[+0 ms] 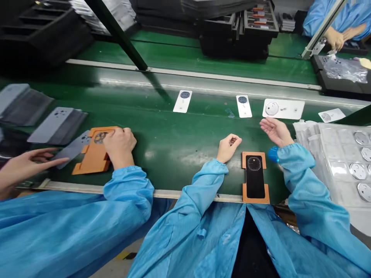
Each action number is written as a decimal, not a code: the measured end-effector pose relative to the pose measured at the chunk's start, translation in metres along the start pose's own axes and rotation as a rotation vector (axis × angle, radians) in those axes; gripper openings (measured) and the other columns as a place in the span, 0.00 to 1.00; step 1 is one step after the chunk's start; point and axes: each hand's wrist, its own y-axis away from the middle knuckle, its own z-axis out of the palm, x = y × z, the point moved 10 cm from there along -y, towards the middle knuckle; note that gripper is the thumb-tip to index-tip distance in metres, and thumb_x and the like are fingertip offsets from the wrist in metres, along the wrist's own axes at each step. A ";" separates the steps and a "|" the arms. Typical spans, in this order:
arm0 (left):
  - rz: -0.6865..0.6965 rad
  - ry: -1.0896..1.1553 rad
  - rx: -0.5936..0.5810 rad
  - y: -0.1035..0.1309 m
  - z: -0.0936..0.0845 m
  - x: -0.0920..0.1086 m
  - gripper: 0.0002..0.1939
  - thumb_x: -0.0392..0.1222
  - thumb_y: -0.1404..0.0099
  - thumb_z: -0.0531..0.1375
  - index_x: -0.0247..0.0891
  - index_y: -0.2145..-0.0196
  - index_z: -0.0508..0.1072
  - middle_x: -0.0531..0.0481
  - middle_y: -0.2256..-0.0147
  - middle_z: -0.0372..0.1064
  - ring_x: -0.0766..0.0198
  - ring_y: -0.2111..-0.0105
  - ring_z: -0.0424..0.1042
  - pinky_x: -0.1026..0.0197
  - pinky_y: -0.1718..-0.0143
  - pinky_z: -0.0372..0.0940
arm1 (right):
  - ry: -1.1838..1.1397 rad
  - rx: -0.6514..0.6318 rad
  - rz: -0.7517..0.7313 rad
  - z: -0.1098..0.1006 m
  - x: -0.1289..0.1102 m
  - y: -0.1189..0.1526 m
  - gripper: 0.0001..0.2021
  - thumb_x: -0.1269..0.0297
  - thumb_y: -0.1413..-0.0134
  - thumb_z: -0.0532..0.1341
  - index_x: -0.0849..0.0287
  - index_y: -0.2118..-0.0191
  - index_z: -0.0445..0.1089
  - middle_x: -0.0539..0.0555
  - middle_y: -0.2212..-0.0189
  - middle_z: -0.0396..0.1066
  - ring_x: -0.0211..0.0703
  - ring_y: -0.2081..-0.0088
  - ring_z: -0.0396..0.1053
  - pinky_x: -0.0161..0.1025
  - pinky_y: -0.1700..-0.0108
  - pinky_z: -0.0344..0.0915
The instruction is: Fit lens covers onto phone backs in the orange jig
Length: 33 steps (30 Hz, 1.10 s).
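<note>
My left hand (228, 147) hovers over the green bench with its fingers curled and pressed together; whatever they hold, if anything, is too small to name. Over on the right, my right hand (276, 130) is held palm up with its fingers apart and nothing on it. Between my forearms, near the front edge, a black phone-shaped part (255, 179) with a round camera ring lies in an orange fixture (255, 200). A blue round object (273, 154) is partly hidden by my right sleeve. Just beyond my right hand lies a white card with a silver disc (291, 109).
White cards (182, 102) lie along the bench's back. At right are clear trays (336, 154) with round parts. At left a co-worker's hands handle a grey sheet (72, 148) and an orange fixture (97, 154). Black trays and another person's hands (336, 38) are across the line.
</note>
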 end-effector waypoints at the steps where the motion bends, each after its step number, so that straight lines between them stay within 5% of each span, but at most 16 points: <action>1: -0.003 -0.028 0.026 -0.006 -0.002 -0.007 0.11 0.46 0.33 0.61 0.36 0.68 0.74 0.50 0.69 0.74 0.67 0.69 0.71 0.63 0.62 0.67 | 0.057 -0.022 0.020 0.005 0.006 -0.007 0.19 0.46 0.53 0.70 0.57 0.65 0.71 0.59 0.66 0.79 0.50 0.60 0.78 0.51 0.52 0.76; 4: 0.010 -0.057 0.042 -0.011 -0.002 -0.022 0.09 0.43 0.33 0.61 0.37 0.70 0.73 0.51 0.71 0.74 0.66 0.70 0.70 0.63 0.63 0.66 | 0.256 -0.047 0.030 0.024 0.019 -0.020 0.18 0.54 0.59 0.74 0.59 0.67 0.70 0.58 0.70 0.76 0.49 0.66 0.76 0.52 0.55 0.75; 7: 0.033 -0.057 0.009 -0.008 0.003 -0.026 0.09 0.43 0.34 0.62 0.37 0.71 0.74 0.52 0.71 0.74 0.67 0.71 0.69 0.63 0.64 0.66 | 0.453 0.029 -0.045 0.040 0.008 -0.045 0.19 0.60 0.59 0.74 0.59 0.62 0.69 0.60 0.60 0.76 0.53 0.54 0.74 0.54 0.43 0.68; 10: 0.038 -0.069 0.005 -0.007 0.002 -0.025 0.10 0.44 0.33 0.61 0.38 0.70 0.75 0.52 0.70 0.74 0.67 0.71 0.69 0.63 0.64 0.66 | 0.694 0.143 -0.085 0.055 -0.015 -0.085 0.26 0.57 0.58 0.76 0.60 0.57 0.66 0.67 0.44 0.69 0.58 0.41 0.65 0.54 0.34 0.58; 14: 0.047 -0.085 0.006 -0.007 0.000 -0.024 0.10 0.44 0.32 0.61 0.37 0.69 0.75 0.51 0.70 0.74 0.66 0.71 0.70 0.63 0.64 0.66 | 0.785 0.255 0.036 0.062 -0.017 -0.124 0.33 0.49 0.57 0.76 0.66 0.53 0.65 0.75 0.37 0.59 0.58 0.36 0.58 0.53 0.31 0.51; 17: 0.060 -0.100 0.017 -0.005 -0.001 -0.023 0.11 0.45 0.31 0.61 0.37 0.69 0.75 0.51 0.70 0.75 0.66 0.70 0.70 0.63 0.64 0.66 | 0.825 0.313 0.147 0.057 -0.009 -0.127 0.33 0.49 0.43 0.69 0.72 0.44 0.65 0.71 0.37 0.58 0.51 0.39 0.63 0.53 0.33 0.57; 22: 0.080 -0.122 0.043 -0.006 -0.005 -0.021 0.12 0.46 0.30 0.60 0.37 0.68 0.75 0.50 0.69 0.74 0.65 0.70 0.70 0.62 0.63 0.67 | 0.897 0.262 0.165 0.054 -0.020 -0.115 0.23 0.54 0.30 0.59 0.67 0.39 0.65 0.61 0.41 0.65 0.41 0.49 0.71 0.48 0.42 0.69; 26: 0.261 -0.275 0.222 -0.004 -0.034 0.005 0.12 0.46 0.30 0.60 0.36 0.55 0.76 0.41 0.54 0.74 0.56 0.52 0.73 0.55 0.48 0.68 | 0.945 0.121 -0.096 0.075 -0.067 -0.075 0.14 0.60 0.33 0.62 0.64 0.49 0.73 0.59 0.49 0.71 0.47 0.49 0.70 0.51 0.42 0.67; 29: 0.387 -0.513 0.420 0.008 -0.058 0.037 0.31 0.50 0.35 0.66 0.34 0.39 0.68 0.31 0.37 0.61 0.43 0.34 0.58 0.41 0.35 0.57 | 0.968 0.001 -0.337 0.085 -0.097 -0.004 0.07 0.67 0.36 0.62 0.59 0.59 0.78 0.59 0.55 0.74 0.50 0.50 0.68 0.48 0.43 0.61; 31: 0.444 -0.633 0.375 0.015 -0.054 0.053 0.35 0.50 0.36 0.68 0.36 0.36 0.66 0.30 0.34 0.57 0.38 0.31 0.52 0.36 0.32 0.51 | 0.992 -0.103 -0.469 0.086 -0.104 0.056 0.07 0.66 0.37 0.61 0.55 0.61 0.79 0.57 0.60 0.74 0.49 0.54 0.67 0.46 0.47 0.60; 33: 0.533 -0.695 0.157 0.023 -0.030 0.062 0.26 0.46 0.33 0.66 0.42 0.39 0.70 0.36 0.40 0.66 0.41 0.33 0.57 0.36 0.33 0.50 | 1.046 -0.220 -0.678 0.090 -0.111 0.125 0.13 0.66 0.32 0.55 0.55 0.59 0.79 0.57 0.61 0.74 0.49 0.57 0.67 0.48 0.49 0.60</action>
